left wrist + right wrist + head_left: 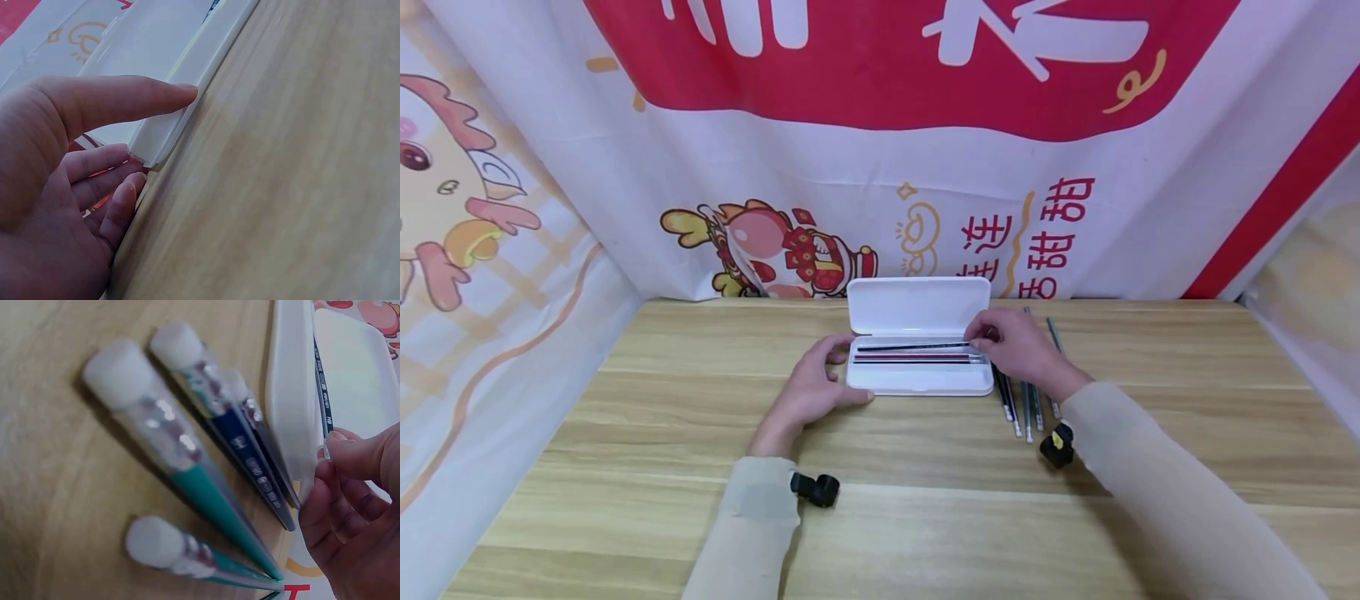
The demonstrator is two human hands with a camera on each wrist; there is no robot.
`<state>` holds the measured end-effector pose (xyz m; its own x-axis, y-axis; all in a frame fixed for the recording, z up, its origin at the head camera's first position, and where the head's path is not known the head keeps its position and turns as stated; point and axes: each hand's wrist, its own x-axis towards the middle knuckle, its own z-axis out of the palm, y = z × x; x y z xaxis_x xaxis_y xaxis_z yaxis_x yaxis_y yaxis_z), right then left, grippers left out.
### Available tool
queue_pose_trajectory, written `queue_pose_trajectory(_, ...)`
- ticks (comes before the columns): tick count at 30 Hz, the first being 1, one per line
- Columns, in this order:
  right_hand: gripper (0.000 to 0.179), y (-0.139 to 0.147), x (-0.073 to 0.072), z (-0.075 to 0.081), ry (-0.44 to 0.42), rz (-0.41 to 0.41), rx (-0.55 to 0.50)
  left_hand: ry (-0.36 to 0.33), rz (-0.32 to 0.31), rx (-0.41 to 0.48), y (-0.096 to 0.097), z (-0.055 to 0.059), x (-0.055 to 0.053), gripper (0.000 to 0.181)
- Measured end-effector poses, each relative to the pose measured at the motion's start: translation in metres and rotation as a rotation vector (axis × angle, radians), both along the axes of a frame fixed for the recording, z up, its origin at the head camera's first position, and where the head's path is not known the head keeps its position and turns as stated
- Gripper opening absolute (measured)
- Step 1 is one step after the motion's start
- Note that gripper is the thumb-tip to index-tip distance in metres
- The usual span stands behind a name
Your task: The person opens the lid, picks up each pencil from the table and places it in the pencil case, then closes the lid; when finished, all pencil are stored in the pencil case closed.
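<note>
A white pencil case stands with its lid raised at the back. My left hand spans its left end; the straight thumb rests on the front rim and the loosely bent fingers lie by the end wall. Between thumb and fingers my right hand pinches one end of a dark pencil, marked HB in the right wrist view, slanting over the case. Below it in the case lie a dark red pencil and a black pencil.
Right of the case, partly under my right hand and forearm, several eraser-tipped pencils lie on the wooden table, some teal and some dark blue. A printed cloth hangs behind the table's back edge.
</note>
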<state>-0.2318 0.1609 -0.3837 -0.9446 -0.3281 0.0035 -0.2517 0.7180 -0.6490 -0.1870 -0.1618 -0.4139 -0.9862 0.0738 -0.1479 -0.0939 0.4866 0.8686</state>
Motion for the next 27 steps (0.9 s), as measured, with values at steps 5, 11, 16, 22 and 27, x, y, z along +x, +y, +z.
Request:
queue_pose_trajectory(5, 0.014, -0.001, 0.0, -0.004, 0.023, -0.001, -0.004, -0.002, 0.002, -0.004, 0.0, 0.0, 0.001, 0.093)
queue_pose_trajectory(11, 0.015, -0.001, 0.0, -0.006, 0.028, -0.019, 0.006, 0.0, -0.005, -0.004, 0.0, 0.002, 0.001, 0.093)
queue_pose_trajectory(16, 0.015, -0.003, 0.001, -0.009, 0.028, -0.031, 0.021, 0.001, -0.004, -0.004, 0.0, 0.002, 0.001, 0.093)
queue_pose_trajectory(22, 0.015, -0.004, 0.001, -0.013, 0.037, -0.022, 0.023, -0.003, -0.003, -0.005, 0.0, 0.001, 0.001, 0.093)
queue_pose_trajectory(27, 0.015, -0.005, 0.001, -0.015, 0.045, -0.03, 0.027, -0.004, 0.001, -0.011, 0.001, 0.001, 0.0, 0.094)
